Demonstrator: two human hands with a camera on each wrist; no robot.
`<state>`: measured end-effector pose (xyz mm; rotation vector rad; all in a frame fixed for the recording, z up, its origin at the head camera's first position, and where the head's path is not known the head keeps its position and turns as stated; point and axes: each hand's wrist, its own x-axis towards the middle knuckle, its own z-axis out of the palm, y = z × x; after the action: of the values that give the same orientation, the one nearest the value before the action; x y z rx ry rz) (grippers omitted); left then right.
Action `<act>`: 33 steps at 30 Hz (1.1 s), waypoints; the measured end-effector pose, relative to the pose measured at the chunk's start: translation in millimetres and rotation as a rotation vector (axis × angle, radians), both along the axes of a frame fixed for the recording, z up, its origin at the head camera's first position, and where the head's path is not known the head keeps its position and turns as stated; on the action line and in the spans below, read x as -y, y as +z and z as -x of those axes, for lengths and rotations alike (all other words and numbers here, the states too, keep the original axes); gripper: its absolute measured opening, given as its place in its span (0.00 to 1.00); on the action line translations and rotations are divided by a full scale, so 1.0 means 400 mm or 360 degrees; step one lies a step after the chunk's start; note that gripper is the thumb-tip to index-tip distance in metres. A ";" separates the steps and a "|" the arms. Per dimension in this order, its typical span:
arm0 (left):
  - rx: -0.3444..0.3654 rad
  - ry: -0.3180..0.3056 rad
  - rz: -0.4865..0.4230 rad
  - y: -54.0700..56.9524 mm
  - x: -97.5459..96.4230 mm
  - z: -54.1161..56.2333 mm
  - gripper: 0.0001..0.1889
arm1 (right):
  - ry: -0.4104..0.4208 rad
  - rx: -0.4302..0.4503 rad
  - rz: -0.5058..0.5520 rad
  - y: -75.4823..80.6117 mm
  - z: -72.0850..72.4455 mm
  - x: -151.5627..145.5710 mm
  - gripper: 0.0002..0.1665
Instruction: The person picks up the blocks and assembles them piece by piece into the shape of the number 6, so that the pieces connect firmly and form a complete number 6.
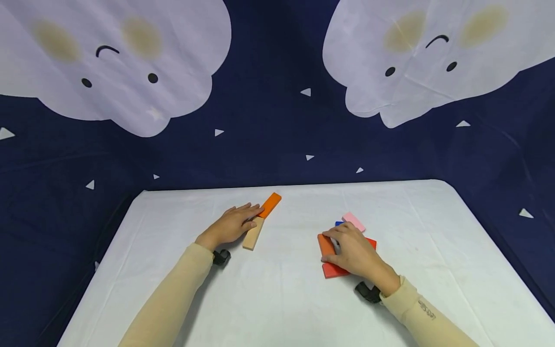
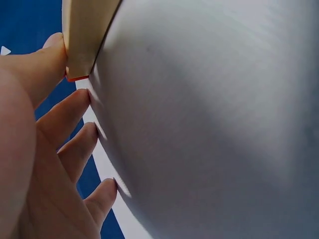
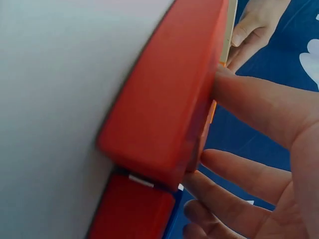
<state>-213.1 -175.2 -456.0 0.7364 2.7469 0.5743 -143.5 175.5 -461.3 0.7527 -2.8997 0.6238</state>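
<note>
Desk [image 1: 282, 299] is shown in the head view, and on its right part the orange-red block [image 1: 326, 246] is pinched by the grip of the right hand [image 1: 357, 251], with the thumb at the near end and the forefinger at the far end. Its long axis is directed away from the person, leaned slightly to the left. To the left, well apart, the wooden block [image 1: 253, 237] and the orange block [image 1: 272, 204] are laid end to end, leaned to the right; they are touched by the left hand [image 1: 231, 225], whose grip is loose. In the left wrist view, the side of the wooden block is met by the thumb, and nothing is clasped. In the right wrist view, the orange-red block is partly hidden behind the near red block [image 3: 159, 94]; how firmly it is held cannot be told.
</note>
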 end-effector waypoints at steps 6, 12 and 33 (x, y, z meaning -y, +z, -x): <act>0.0010 0.0009 -0.0016 0.003 -0.003 -0.002 0.28 | 0.0004 -0.0033 0.0076 -0.001 -0.003 0.010 0.36; 0.0001 -0.0006 -0.0027 -0.002 -0.001 0.001 0.28 | -0.0002 -0.0040 0.0114 0.000 -0.004 0.025 0.36; 0.0023 0.0005 -0.0039 -0.007 0.000 0.002 0.28 | -0.0012 0.0009 0.0239 0.013 -0.009 0.087 0.37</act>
<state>-213.9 -175.1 -458.9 0.7304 2.7331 0.6124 -139.8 140.7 -456.2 0.7209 -2.8194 0.8330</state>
